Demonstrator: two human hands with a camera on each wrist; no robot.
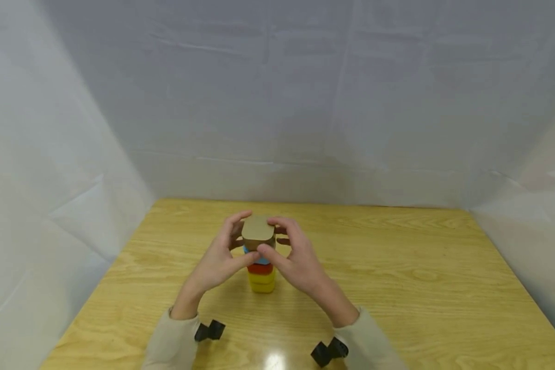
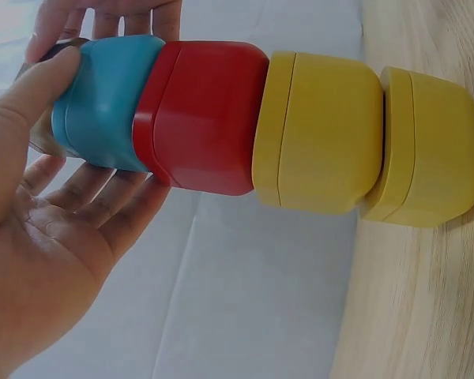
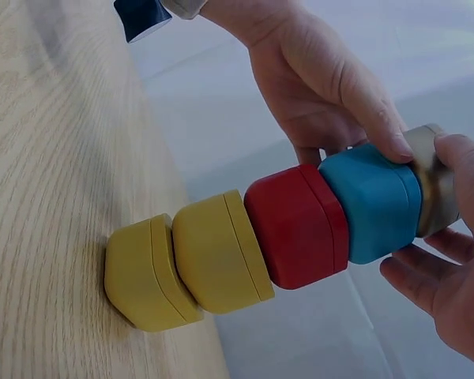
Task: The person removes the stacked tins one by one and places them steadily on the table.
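We are looking down at a wooden desk [image 1: 398, 288] with white sheeting [image 1: 305, 103] hanging behind and at both sides. Near the middle of the desk, a little toward us, a stack [image 1: 261, 262] of rounded blocks is standing on end, its long axis running straight up from the wood, so its top is facing our head camera. In the wrist views that same axis is lying sideways only because those cameras are turned.

We are counting five blocks, each like a small cup with soft corners. Two yellow blocks [image 3: 186, 264] are forming the base, the lower one sitting on the desk. A red block [image 3: 296, 225] is resting on those, a blue block [image 3: 371, 201] on the red, and a tan block [image 1: 257, 229] is capping the stack. The pieces are sitting slightly offset, giving the column a faint lean.

We are closing our left hand [image 1: 219, 259] on the left side of the top, thumb pressing at the blue and tan blocks and fingers curling round behind. Our right hand [image 1: 296, 257] is mirroring it on the right side, thumb and fingers pinching the tan block.

Two black wrist cameras [image 1: 209, 331] are showing below our beige sleeves [image 1: 173, 344].
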